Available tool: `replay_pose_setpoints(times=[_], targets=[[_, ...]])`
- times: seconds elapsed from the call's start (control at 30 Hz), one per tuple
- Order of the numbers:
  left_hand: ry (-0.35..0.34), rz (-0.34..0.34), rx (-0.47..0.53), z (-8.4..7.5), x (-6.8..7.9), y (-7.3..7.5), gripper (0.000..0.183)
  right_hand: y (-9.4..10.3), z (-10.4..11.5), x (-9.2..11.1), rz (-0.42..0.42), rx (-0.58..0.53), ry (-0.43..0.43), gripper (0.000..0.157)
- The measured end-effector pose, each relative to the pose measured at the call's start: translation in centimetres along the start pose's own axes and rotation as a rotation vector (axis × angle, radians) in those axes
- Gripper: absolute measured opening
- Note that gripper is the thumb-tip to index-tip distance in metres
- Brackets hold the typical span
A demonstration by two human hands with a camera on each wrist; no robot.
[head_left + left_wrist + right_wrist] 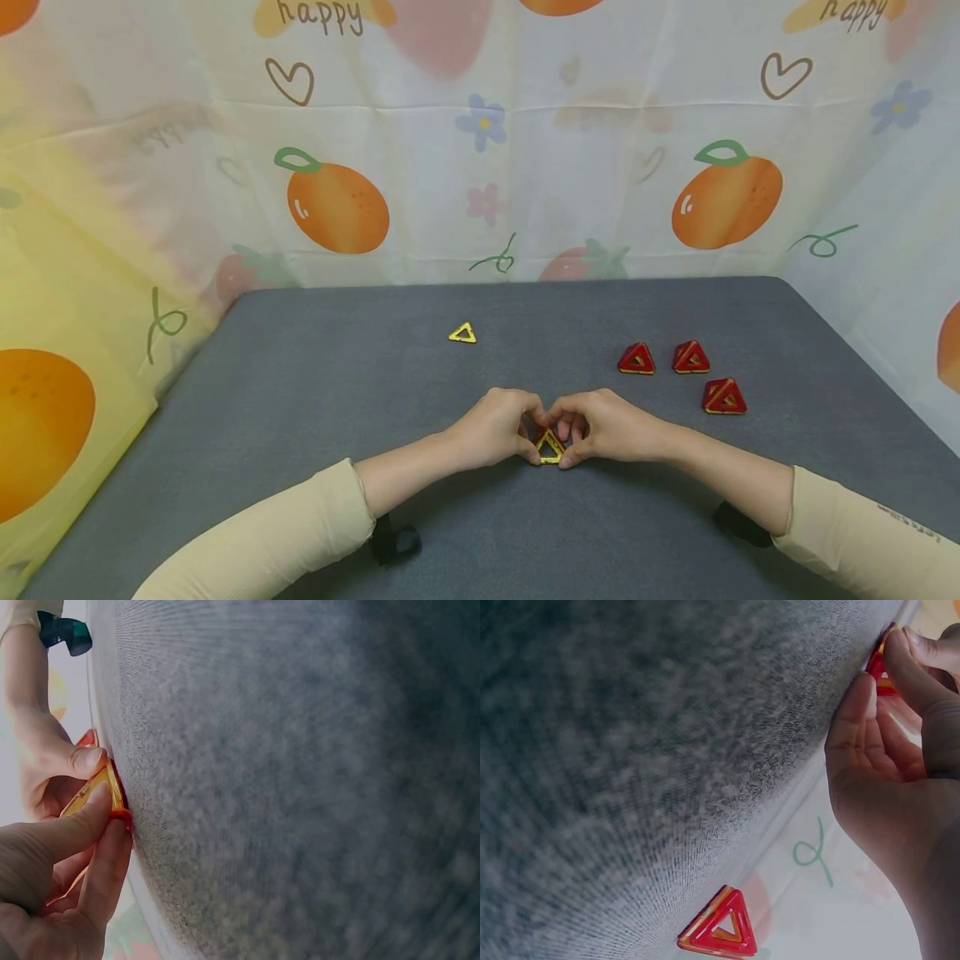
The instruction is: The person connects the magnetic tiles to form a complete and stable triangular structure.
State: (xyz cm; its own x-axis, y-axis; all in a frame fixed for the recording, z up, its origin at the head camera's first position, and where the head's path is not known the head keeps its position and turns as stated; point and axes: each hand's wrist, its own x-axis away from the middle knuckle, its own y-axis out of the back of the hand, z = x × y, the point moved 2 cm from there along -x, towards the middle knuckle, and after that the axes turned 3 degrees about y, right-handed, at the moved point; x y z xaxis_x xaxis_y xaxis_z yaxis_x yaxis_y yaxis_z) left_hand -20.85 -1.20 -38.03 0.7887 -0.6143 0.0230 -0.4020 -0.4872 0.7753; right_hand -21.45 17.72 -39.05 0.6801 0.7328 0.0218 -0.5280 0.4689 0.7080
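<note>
Between the two hands, low in the middle of the head view, stands a small pyramid of triangle tiles point(550, 460), its near face a yellow open triangle with red sides behind. My left hand point(495, 429) pinches it from the left, thumb at the near lower corner. From the right, my right hand point(611, 425) grips the same pyramid with thumb and fingers. In the left wrist view, both thumbs press the yellow tile point(118, 791). A red side point(885, 684) shows between the fingers in the right wrist view. The fingers hide its far faces.
Three red-and-yellow pyramids, one of them the nearest pyramid point(724, 397), stand on the grey table point(337, 358) to the right. A lone yellow triangle tile point(463, 332) lies farther back. A fruit-print curtain point(420, 175) hangs behind the table.
</note>
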Motion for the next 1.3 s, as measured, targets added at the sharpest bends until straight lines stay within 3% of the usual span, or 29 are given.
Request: replay_pose_setpoints(times=[0.33, 0.57, 0.83, 1.13, 1.3], targets=[[0.004, 0.035, 0.064, 0.5, -0.1, 0.1, 0.033, 0.0, -0.1, 0.1, -0.002, 0.017, -0.001, 0.044], [-0.010, 0.052, 0.124, 1.1, 0.2, 1.3, 0.032, 0.1, 0.1, 0.0, 0.005, 0.019, -0.008, 0.043], [0.048, -0.034, 0.112, 3.1, -0.6, 4.2, 0.033, 0.1, 0.2, 0.0, 0.019, 0.014, -0.022, 0.042], [0.204, -0.200, 0.082, 7.1, -2.5, 8.9, 0.037, 0.1, 0.1, 0.1, 0.021, 0.013, -0.019, 0.042], [0.302, -0.257, 0.082, 9.3, -3.4, 10.7, 0.037, 0.0, 0.0, 0.1, 0.020, 0.012, -0.010, 0.042]])
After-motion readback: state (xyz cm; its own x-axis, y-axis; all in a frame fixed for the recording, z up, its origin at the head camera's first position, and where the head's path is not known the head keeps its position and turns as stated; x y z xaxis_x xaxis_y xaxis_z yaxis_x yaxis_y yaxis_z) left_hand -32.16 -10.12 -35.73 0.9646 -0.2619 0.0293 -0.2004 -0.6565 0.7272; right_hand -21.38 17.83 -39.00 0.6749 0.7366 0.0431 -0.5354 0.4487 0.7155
